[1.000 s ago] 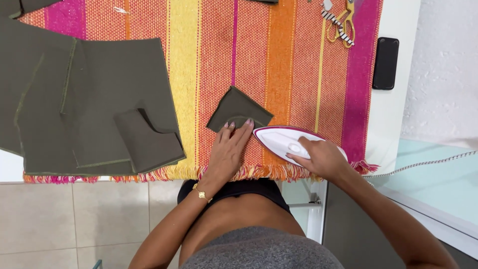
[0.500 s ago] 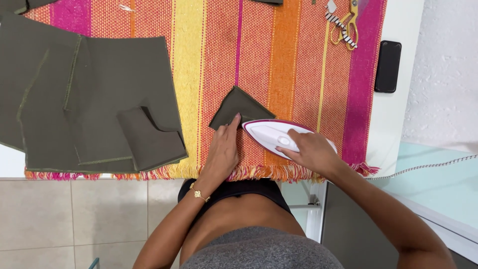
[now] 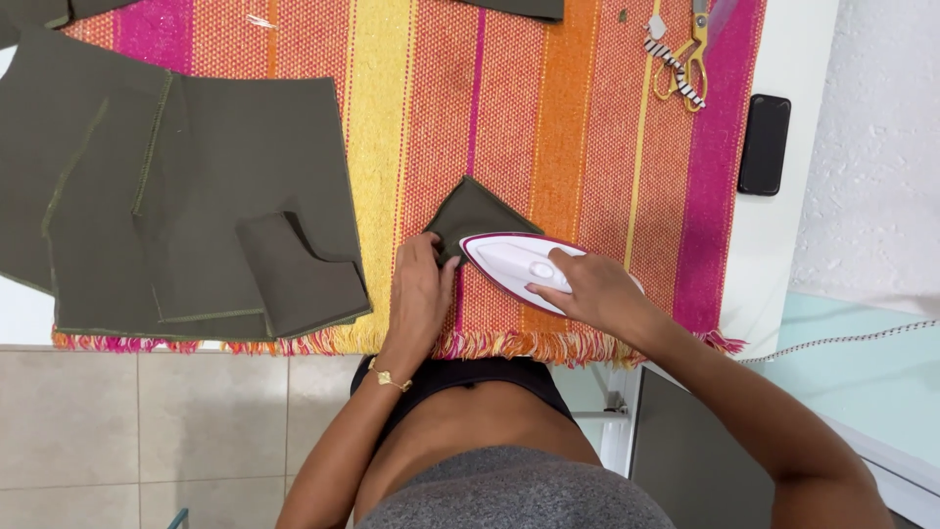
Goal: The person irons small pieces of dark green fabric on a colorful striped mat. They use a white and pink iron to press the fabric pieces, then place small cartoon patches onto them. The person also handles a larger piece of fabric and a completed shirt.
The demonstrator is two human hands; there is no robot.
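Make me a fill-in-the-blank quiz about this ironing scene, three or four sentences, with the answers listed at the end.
1. The right hand grips a white ____ with a maroon rim.
2. The left hand presses down the small olive fabric piece, which lies on a striped ____.
3. The gold-handled scissors lie near the mat's far ____ corner.
4. The left wrist wears a gold ____.

Missing words: iron; mat; right; bracelet
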